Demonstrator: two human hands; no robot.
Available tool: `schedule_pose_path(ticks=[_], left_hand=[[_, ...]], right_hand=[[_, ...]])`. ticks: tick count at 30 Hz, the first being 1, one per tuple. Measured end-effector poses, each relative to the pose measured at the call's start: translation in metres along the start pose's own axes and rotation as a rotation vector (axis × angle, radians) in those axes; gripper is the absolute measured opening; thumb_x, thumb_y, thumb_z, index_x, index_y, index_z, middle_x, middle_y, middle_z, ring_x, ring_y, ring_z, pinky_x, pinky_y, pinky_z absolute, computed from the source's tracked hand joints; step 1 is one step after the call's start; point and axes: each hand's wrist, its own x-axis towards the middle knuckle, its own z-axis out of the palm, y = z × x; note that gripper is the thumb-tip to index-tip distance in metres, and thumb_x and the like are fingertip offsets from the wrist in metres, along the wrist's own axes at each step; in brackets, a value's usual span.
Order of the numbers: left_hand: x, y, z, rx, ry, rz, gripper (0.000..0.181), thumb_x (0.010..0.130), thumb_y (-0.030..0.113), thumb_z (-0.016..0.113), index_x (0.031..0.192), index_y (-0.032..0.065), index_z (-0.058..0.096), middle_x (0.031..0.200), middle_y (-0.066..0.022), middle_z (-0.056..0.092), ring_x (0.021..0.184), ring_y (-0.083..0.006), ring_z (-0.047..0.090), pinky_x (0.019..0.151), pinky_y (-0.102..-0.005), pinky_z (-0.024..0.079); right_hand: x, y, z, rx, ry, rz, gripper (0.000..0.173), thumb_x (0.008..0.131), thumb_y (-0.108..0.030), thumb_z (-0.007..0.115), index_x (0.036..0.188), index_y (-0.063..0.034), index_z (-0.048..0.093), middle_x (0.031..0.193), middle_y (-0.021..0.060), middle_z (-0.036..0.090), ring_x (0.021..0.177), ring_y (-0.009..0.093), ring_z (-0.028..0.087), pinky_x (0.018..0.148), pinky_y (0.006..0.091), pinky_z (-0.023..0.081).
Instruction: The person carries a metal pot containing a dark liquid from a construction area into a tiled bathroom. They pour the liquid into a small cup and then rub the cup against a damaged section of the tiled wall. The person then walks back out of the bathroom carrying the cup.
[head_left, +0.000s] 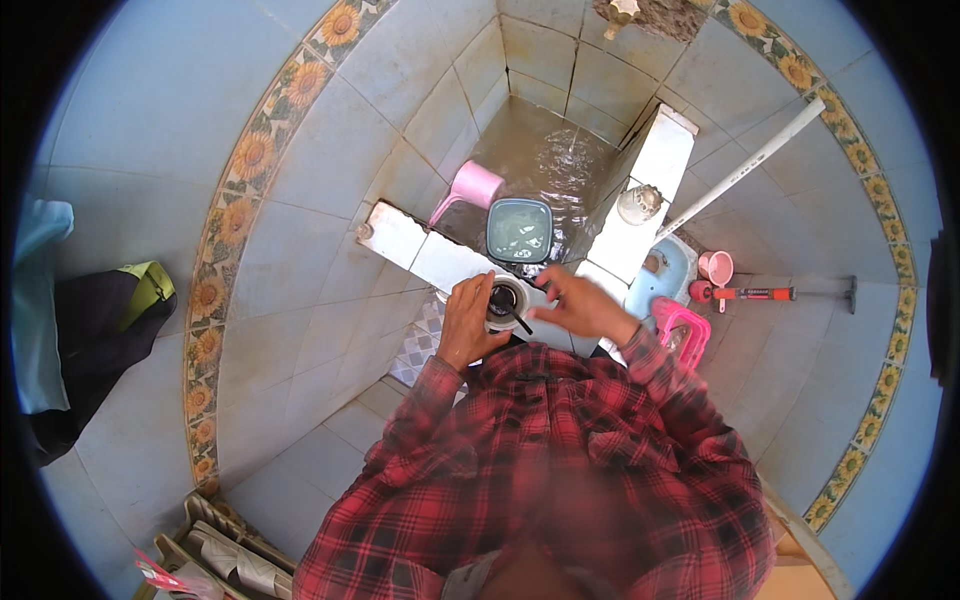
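Note:
My left hand (468, 321) is curled around the side of a round, pale container (495, 325) at the near ledge of a tiled water basin. Dark contents show inside it, and a thin black handle (523, 323) sticks out over its rim. Just to the right, my right hand (576, 301) is raised with thumb and fingers apart, slightly blurred, holding nothing that I can see. Beyond the ledge, a square grey-green tub (520, 230) holding clear liquid floats in the murky water beside a pink dipper (478, 184).
The basin's white ledge (461, 261) carries a small whitish cup (640, 205) on its right arm. A white pipe (742, 169) leans at the right, above a blue squat toilet (660, 281), a pink basket (684, 334) and a pink scoop (720, 268). Clothes (97, 330) hang at the left.

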Motion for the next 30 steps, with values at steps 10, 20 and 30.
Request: schedule_pose_path(ticks=[10, 20, 30], left_hand=[[0.007, 0.018, -0.012, -0.228, -0.009, -0.113, 0.087, 0.066, 0.025, 0.083, 0.134, -0.0039, 0.038, 0.118, -0.0203, 0.047, 0.108, -0.0357, 0.052, 0.092, -0.0421, 0.046], [0.016, 0.057, -0.051, -0.236, 0.053, -0.084, 0.094, 0.061, 0.021, 0.087, 0.136, -0.0018, 0.036, 0.123, -0.0208, 0.044, 0.112, -0.0381, 0.053, 0.091, -0.0429, 0.049], [0.101, 0.086, -0.080, -0.118, 0.213, 0.144, 0.097, 0.059, 0.018, 0.088, 0.138, -0.0002, 0.036, 0.129, -0.0218, 0.043, 0.117, -0.0398, 0.049, 0.098, -0.0454, 0.043]], right_hand=[[-0.006, -0.012, 0.034, 0.221, 0.063, -0.190, 0.028, 0.085, -0.023, 0.069, 0.102, -0.0045, 0.059, 0.084, 0.0161, 0.064, 0.079, 0.033, 0.065, 0.068, 0.0414, 0.049], [-0.028, -0.050, -0.018, 0.119, 0.154, -0.253, 0.017, 0.088, -0.018, 0.064, 0.098, -0.0046, 0.070, 0.087, 0.0182, 0.068, 0.082, 0.036, 0.065, 0.072, 0.0425, 0.051], [-0.048, -0.081, -0.116, -0.135, 0.420, -0.317, 0.020, 0.087, -0.011, 0.064, 0.104, 0.0001, 0.068, 0.084, 0.0176, 0.067, 0.072, 0.036, 0.064, 0.062, 0.0409, 0.051]])
